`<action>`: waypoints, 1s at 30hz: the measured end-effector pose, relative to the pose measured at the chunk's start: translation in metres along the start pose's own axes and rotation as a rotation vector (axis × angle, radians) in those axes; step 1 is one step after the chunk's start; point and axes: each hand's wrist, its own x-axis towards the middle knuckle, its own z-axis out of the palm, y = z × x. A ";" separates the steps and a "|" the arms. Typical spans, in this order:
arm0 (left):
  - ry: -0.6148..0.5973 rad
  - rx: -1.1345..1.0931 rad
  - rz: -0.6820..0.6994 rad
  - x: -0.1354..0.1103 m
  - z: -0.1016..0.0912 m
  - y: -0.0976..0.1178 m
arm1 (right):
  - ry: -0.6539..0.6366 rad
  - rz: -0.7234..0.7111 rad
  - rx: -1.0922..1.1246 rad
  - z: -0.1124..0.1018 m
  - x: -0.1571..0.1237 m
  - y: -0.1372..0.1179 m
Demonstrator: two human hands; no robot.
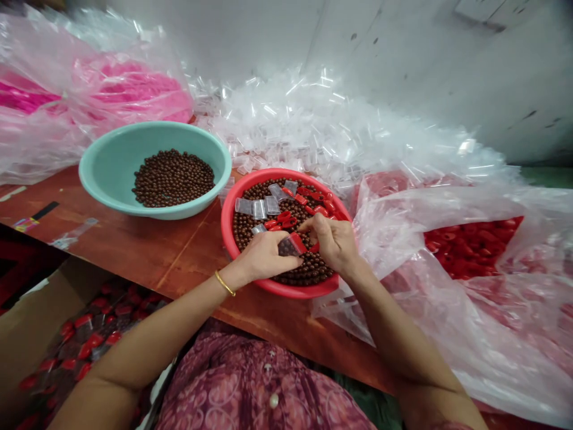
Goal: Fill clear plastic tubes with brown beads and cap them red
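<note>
Left hand (264,254) pinches cup (285,246), dark inside, over beads (308,273) in red bowl (227,221). Red lid (296,242) at cup's end. Right hand (335,239) curled over red bowl's right part; cannot tell if holding anything. Step looks like lid closing; next move likely needs push, cup steady.

The place looks like a small workshop for hand work with parts in bulk. A long reddish-brown table (188,257) runs along a grey-white wall (403,48) marked with dark scuffs. On it lie a loose heap of clear plastic tubes (286,113), a translucent plastic sack of pink pieces (45,36) and another translucent sack (483,352) of glossy red plastic parts (474,245). Brown round beads (174,179) fill part of a turquoise plastic bowl (102,173) and a round red plastic basin (228,239). Below, many red-topped clear containers (94,340) lie piled together.
</note>
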 end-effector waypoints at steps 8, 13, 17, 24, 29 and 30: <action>-0.095 0.316 0.067 -0.005 0.000 0.007 | -0.198 0.156 0.480 0.037 0.008 0.002; -0.116 0.393 0.124 -0.005 0.002 0.005 | -0.245 0.003 0.339 0.031 -0.002 -0.001; -0.093 0.402 0.170 -0.011 0.004 0.007 | -0.179 -0.085 0.266 0.031 -0.007 -0.012; 0.436 0.390 0.123 -0.086 -0.040 -0.025 | 0.003 0.041 -0.256 -0.002 0.004 0.019; 0.474 0.820 -0.464 -0.169 -0.110 -0.085 | 0.018 0.073 -0.853 -0.013 -0.002 0.057; 0.429 0.902 -0.506 -0.177 -0.120 -0.092 | 0.025 0.063 -0.870 -0.011 -0.003 0.061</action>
